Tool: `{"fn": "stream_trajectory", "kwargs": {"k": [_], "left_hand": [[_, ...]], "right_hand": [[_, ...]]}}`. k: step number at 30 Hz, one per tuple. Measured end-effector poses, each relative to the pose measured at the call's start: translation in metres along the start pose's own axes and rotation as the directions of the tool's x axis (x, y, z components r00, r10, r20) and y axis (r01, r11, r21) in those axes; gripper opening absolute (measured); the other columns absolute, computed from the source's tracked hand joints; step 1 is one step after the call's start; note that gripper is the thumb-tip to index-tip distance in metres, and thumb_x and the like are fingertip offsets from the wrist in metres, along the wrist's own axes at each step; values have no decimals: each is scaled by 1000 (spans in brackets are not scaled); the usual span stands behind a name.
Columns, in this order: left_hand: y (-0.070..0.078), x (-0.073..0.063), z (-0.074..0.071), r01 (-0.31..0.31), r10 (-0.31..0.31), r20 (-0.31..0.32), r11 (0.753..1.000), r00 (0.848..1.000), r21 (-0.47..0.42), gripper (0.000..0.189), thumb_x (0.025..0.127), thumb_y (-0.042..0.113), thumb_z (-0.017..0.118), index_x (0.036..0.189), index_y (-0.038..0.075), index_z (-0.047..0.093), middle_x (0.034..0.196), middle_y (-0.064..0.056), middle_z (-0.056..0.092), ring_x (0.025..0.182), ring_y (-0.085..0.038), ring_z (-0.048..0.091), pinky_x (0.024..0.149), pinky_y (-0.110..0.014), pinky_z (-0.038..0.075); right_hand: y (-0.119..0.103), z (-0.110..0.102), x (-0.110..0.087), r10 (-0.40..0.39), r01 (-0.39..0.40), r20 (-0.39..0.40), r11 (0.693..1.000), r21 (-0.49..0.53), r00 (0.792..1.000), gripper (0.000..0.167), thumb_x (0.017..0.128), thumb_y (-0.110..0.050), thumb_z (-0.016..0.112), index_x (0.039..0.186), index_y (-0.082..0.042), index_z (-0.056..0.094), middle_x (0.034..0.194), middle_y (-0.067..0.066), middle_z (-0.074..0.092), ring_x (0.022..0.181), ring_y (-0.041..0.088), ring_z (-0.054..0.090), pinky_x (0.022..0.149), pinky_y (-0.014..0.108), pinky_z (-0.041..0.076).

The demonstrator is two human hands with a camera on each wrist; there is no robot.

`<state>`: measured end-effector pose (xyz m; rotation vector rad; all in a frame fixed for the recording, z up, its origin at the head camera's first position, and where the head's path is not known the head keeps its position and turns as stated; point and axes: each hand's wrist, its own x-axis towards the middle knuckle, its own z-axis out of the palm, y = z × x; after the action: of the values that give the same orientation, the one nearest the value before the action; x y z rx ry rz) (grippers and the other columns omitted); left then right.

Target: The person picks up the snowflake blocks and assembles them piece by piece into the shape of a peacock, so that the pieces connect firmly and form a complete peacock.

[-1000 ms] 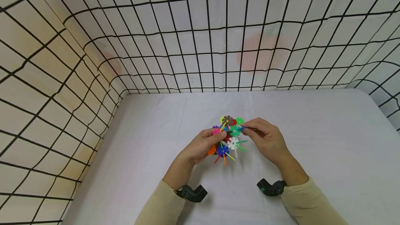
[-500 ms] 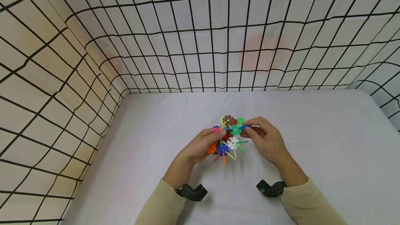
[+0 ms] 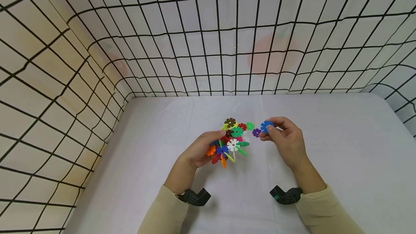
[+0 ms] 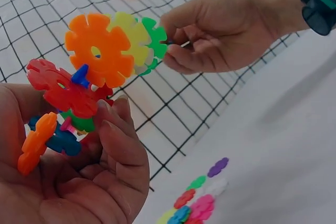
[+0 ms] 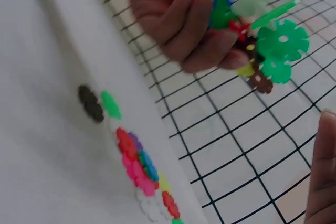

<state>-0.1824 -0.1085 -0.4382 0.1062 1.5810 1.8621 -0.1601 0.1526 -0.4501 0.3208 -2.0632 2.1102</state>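
My left hand holds a cluster of interlocking notched plastic discs above the table, its thumb along the upper side. Orange, blue, white, green, red, yellow and brown discs in it stand at different angles. In the left wrist view, an orange disc faces the camera, and a red disc sits below it. To the right of the cluster, my right hand pinches a blue notched disc between thumb and fingers, apart from the cluster. That blue disc does not show clearly in either wrist view.
Loose discs lie on the white table beyond the cluster, among them a purple disc, a green disc and a pink disc. Black wire grid walls in the back and sides. A black device is strapped to each wrist.
My right hand has drawn away rightward from the cluster, and the blue disc in it now shows its face. The left hand has shifted slightly left and turned the cluster.
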Motion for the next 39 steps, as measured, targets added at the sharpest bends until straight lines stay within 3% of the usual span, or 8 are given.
{"fn": "stream_trajectory", "kwargs": {"k": [3,7,18,37,39], "left_hand": [[1,0,2,-13,13,25,1000,1000,7,35,101,38,49,105,6,62,82,7,71,69,-5,68,63,-19,52],[1,0,5,-16,16,53,1000,998,3,27,102,34,49,97,11,62,80,8,71,68,-5,67,63,-19,51],[-2,0,8,-30,30,70,1000,997,4,23,101,32,49,91,14,60,77,8,69,66,-4,65,60,-18,49],[0,-1,10,-17,16,83,1000,996,13,26,102,32,47,86,16,60,77,9,70,67,-3,65,61,-18,46],[1,-1,11,-13,11,80,1000,997,16,25,101,32,47,87,16,60,77,9,71,68,-3,66,62,-17,47]], "right_hand": [[-2,-3,2,43,-45,17,993,111,999,12,103,-3,56,114,-1,60,98,3,65,75,9,74,74,26,62],[-2,-3,2,55,-60,39,986,157,998,12,103,-2,56,114,-4,61,98,3,65,76,10,75,74,27,62],[-4,-1,0,66,-70,35,990,124,997,11,102,-3,58,113,-3,61,97,6,61,81,12,78,78,28,62],[-3,4,0,-19,11,48,987,162,999,23,94,11,62,114,0,65,96,3,66,76,9,74,73,26,62],[-4,4,0,-19,13,45,991,132,999,22,94,11,62,115,3,64,95,3,65,76,8,73,73,25,62]]}}
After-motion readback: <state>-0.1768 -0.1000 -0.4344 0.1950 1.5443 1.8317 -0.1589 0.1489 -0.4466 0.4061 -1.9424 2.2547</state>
